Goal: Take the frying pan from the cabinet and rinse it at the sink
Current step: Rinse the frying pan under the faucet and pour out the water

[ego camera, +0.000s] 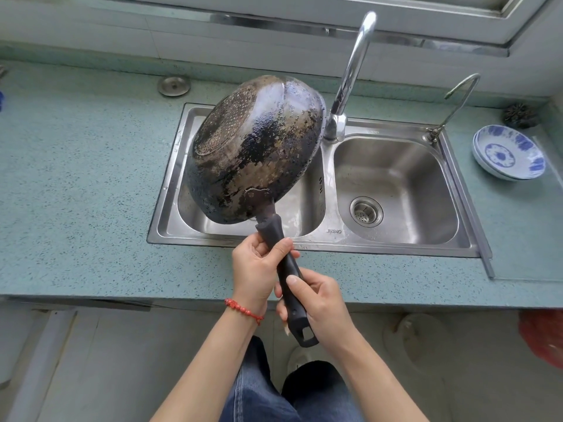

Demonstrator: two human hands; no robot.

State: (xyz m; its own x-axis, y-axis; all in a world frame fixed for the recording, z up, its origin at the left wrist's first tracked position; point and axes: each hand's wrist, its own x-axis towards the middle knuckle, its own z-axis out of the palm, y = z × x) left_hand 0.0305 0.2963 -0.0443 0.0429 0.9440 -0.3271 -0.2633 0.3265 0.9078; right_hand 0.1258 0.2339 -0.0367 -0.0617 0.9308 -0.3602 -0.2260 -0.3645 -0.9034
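- Nearest the camera: denim-clad legs [274,397] and a white shoe [300,359] on the pale floor, just below the counter edge.
- Right hand [320,306] closed around the rear end of the black handle [288,269], thumb laid along the top, fingers curled beneath; hanging loop of the handle poking out behind the palm.
- Left hand [256,269] wrapped around the same handle further forward, thumb pressed over it; red bead bracelet [243,309] on that wrist.
- Frying pan [253,147] held clear in the air, tipped up with its underside toward the camera, over the left basin [304,214] of the double steel sink [323,242].
- Pan underside dark, patchy and wet-looking, with a dotted disc at its centre; riveted bracket joining body to handle.
- Tall chrome faucet [350,71] rising just beside the pan's far rim; whether they touch cannot be told.
- Right basin [396,184] with a strainer drain [366,211].
- Smaller curved tap [454,102] at the sink's far right corner.
- Stack of blue-and-white dishes [508,152] on the speckled green counter [76,178], well right of the sink, with a dark scouring pad [519,115] behind.
- Round metal cap [173,86] set in the counter, left of the faucet.
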